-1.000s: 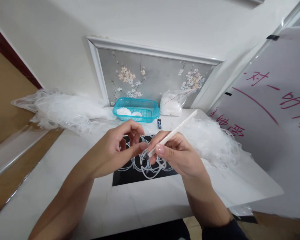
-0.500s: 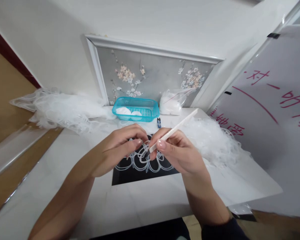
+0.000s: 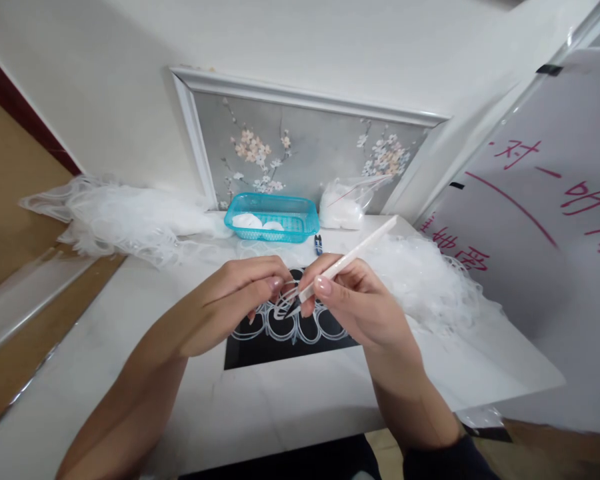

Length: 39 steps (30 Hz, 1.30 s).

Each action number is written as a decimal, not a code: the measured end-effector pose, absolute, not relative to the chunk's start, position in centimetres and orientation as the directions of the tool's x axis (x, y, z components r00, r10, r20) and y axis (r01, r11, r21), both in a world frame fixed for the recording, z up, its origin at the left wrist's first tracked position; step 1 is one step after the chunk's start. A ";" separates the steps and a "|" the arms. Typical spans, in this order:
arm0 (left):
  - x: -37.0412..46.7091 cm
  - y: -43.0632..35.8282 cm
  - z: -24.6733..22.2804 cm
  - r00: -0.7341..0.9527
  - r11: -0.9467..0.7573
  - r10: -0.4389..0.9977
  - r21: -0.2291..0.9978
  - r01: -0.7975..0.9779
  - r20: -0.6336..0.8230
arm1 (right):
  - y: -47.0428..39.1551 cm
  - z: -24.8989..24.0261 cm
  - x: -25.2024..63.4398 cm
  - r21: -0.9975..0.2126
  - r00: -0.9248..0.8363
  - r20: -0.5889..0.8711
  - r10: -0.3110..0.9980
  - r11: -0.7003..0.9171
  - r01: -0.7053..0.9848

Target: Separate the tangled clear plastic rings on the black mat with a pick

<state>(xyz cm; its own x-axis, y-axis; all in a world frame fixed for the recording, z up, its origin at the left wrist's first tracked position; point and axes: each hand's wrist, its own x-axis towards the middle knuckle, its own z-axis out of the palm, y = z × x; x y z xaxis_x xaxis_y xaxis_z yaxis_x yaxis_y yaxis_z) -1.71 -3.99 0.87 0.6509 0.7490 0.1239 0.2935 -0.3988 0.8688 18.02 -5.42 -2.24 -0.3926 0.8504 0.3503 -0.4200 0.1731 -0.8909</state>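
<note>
My right hand (image 3: 363,300) is closed around a slim white pen-like tool (image 3: 363,250) with a dark pointed tip, held slanting down to the left. The tip is at the loops of a white lace-like trim (image 3: 283,308). My left hand (image 3: 240,287) pinches this trim between thumb and fingers; part of it is hidden behind them. Under both hands lies a black mat (image 3: 260,353), with a row of rounded white loops (image 3: 307,331) across it.
A blue plastic basket (image 3: 307,227) holds white pieces. Beside it stands a clear bag of white material (image 3: 345,208). Small dark blue snips (image 3: 319,245) lie in front. White lacy heaps lie left (image 3: 130,213) and right (image 3: 435,283). A whiteboard (image 3: 540,280) stands at right.
My left fingers have drawn in closer and dipped slightly, and the held loop has tilted. More of the tool's dark tip shows. My right hand has barely moved.
</note>
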 end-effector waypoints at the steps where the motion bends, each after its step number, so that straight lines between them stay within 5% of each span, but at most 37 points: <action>1: -1.7 -4.0 0.9 0.649 -0.390 0.752 0.872 0.295 0.117 | -5.4 -2.2 18.0 -0.892 -0.395 0.345 0.851 0.166 -0.420; 18: -1.1 -2.9 -0.1 0.542 -0.374 0.836 0.813 0.447 0.086 | -5.6 -2.7 15.4 -0.947 -0.475 0.201 0.856 0.045 -0.319; 26: -1.7 -2.8 0.0 0.590 -0.400 0.804 0.798 0.451 0.069 | -4.9 -2.2 17.2 -0.832 -0.422 0.200 0.884 -0.074 -0.550; 39: -2.3 -2.8 0.5 0.684 -0.189 0.729 0.963 0.190 0.008 | -4.8 -1.3 18.4 -0.730 -0.308 0.124 0.943 -0.123 -0.672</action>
<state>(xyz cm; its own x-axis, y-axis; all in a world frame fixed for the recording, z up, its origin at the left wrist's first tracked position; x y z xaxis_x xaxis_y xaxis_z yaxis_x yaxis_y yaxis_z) -2.29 -2.81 0.49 0.6840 0.7294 0.0081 0.1899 -0.1888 0.9635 18.39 -4.84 -1.32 -0.3081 0.9432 0.1245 -0.6723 -0.1233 -0.7299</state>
